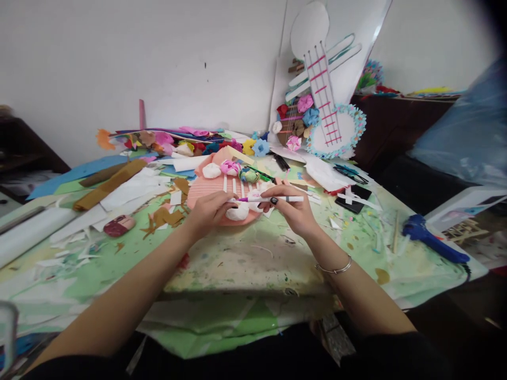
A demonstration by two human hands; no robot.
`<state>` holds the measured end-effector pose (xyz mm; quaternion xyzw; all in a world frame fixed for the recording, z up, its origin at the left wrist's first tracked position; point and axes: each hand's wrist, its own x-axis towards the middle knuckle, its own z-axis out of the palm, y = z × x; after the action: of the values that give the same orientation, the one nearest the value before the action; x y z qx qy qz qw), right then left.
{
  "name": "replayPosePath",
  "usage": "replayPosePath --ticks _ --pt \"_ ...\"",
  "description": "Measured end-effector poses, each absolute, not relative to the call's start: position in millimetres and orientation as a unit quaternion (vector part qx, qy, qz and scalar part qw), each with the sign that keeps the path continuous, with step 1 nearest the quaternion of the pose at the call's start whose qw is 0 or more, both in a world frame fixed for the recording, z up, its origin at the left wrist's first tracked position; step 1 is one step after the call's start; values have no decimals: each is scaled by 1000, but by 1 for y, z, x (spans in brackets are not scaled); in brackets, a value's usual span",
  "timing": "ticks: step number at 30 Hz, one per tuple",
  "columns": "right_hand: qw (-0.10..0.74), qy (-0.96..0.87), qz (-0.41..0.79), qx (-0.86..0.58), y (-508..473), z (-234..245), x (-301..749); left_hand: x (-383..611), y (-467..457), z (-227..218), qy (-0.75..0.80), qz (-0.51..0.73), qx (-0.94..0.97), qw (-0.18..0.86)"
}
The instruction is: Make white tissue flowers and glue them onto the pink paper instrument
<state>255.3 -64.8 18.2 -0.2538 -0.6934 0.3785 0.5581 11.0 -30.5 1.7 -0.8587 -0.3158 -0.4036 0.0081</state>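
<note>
A white marker pen with a purple section (287,199) lies level between my two hands, over the middle of the table. My right hand (291,208) pinches its white barrel, thumb below and fingers above. At the purple end, my left hand (209,210) is closed on the pen's left tip; whether that part is a separate cap, I cannot tell. Just behind and below the pen is a pink guitar-shaped craft piece (202,191) with white strings. White, pink and green crumpled-paper flowers (249,175) sit on it, and my hands cover parts of it.
A blue glue gun (433,240) rests at the right table edge. Paper scraps and brown rolled paper (111,184) crowd the left side. A white paper guitar (322,89) leans at the back, near paper flowers (260,148). A black phone-like slab (358,203) lies right.
</note>
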Motion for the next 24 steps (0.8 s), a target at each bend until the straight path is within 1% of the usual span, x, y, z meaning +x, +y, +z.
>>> replayPosePath --ticks 6,15,21,24 --pt "535 -717 374 -242 -69 21 253 14 -34 1 -278 -398 -873 43" --pt "534 -728 359 -237 -70 20 254 15 -40 6 -258 -383 -883 88" --pt "534 -770 264 -229 -79 29 253 17 -43 4 -225 -383 -886 132" --pt "529 -779 256 -220 -79 30 252 19 -46 6 -220 -383 -888 129"
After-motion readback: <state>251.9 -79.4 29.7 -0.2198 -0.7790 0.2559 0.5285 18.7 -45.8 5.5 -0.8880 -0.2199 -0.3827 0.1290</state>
